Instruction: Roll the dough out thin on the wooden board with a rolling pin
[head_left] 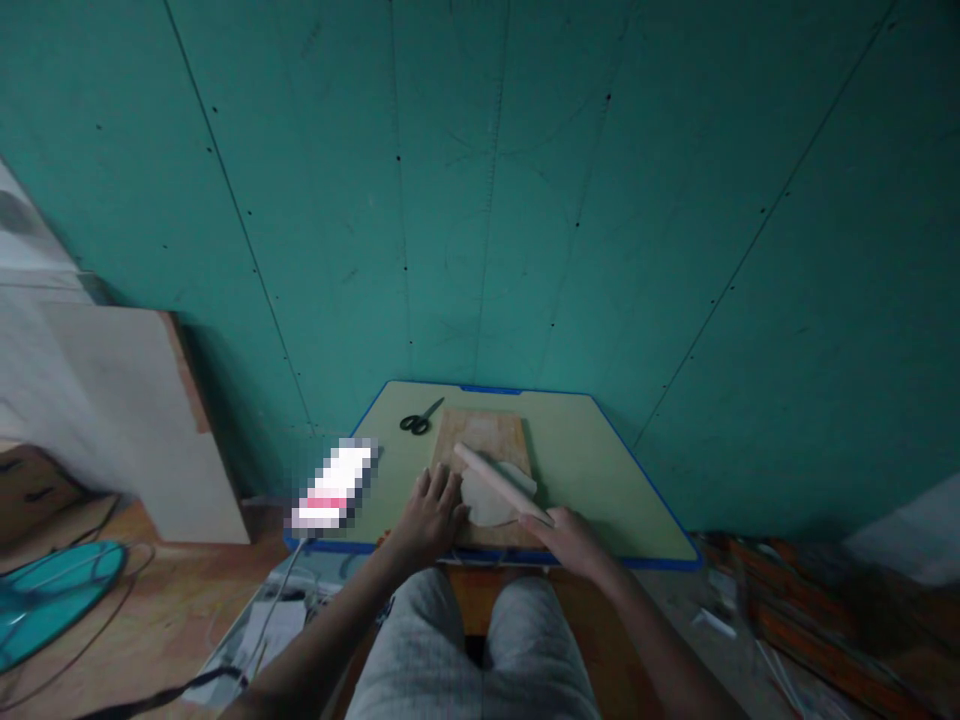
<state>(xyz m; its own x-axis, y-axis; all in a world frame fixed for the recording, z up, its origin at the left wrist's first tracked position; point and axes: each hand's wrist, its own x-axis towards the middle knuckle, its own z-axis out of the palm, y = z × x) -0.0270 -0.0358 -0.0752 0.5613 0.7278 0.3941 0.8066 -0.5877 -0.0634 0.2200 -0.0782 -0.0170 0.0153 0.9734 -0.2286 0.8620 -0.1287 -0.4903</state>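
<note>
A flat sheet of pale dough (486, 502) lies on a wooden board (484, 428). Slanting across the dough is a pale wooden rolling pin (495, 478), its far end pointing up and left. My right hand (564, 538) is closed around the pin's near right end. At the dough's left side, my left hand (431, 515) rests with its fingers stretched out and apart, the thumb near the dough edge. I cannot tell whether that thumb presses on the dough. A pair of scissors (421, 417) with black handles lies left of the board.
The board sits on a pale yellow table (622, 500) with a blue rim, against a green wall (480, 200). A blurred-out bright device (334, 488) stands at the table's left edge with a cable (277, 600). Boards lean at left; a turquoise round object (60, 600) lies on the floor.
</note>
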